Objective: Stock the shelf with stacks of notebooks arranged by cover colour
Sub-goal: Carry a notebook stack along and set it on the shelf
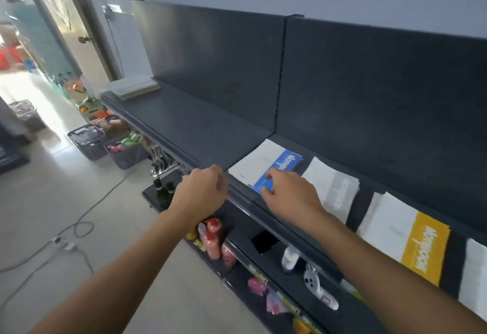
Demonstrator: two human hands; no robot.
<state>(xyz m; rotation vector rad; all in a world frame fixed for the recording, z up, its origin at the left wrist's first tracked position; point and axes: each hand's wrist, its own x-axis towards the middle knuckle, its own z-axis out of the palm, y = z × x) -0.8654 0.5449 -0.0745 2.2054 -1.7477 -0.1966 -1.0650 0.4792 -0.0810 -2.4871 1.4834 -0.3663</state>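
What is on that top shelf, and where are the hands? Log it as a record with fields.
shelf: dark shelf, top level
row, left to right: blue stack, grey stack, yellow stack, set apart from one another
far end: pale stack
right hand: rests on the blue stack, fingers on its cover
left hand: fingers curled at the shelf's front edge; cannot tell whether it holds anything

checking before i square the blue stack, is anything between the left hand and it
Nothing visible. The left hand hovers at the front of the shelf, just left of the blue notebook stack, only bare shelf between.
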